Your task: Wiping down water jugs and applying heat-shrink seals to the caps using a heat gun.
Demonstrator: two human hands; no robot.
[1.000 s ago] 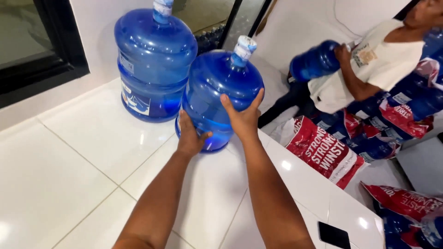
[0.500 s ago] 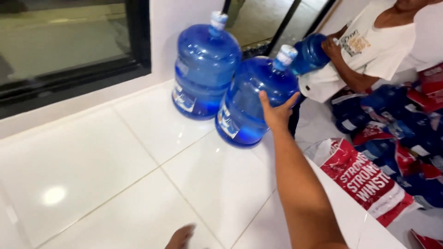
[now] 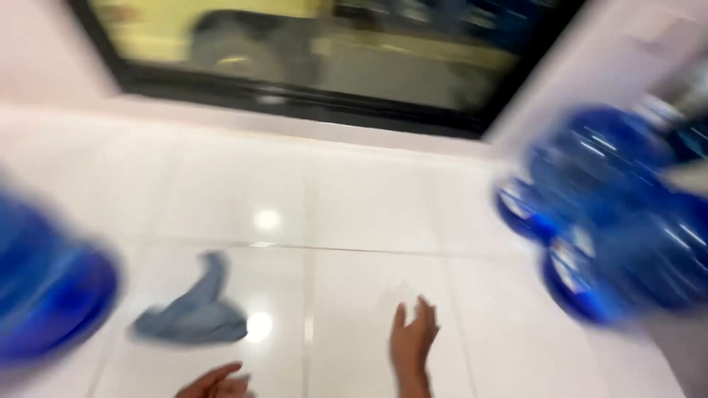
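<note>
Half a second ago the right hand [image 3: 413, 340] was pressed against the tilted blue water bottle; now it has let go and hangs with fingers spread over the white tiled floor [image 3: 354, 221], touching nothing, while the view has swung left, so that bottle is done with for now. The two blue water bottles [image 3: 619, 221] are a blur well off to the right of that hand, seemingly leaning up and rightward, though the smear hides their necks. The left hand [image 3: 214, 382], loosely curled and empty, sits just below a crumpled blue cloth [image 3: 193, 313], with another blue container [image 3: 48, 295] further left.
</note>
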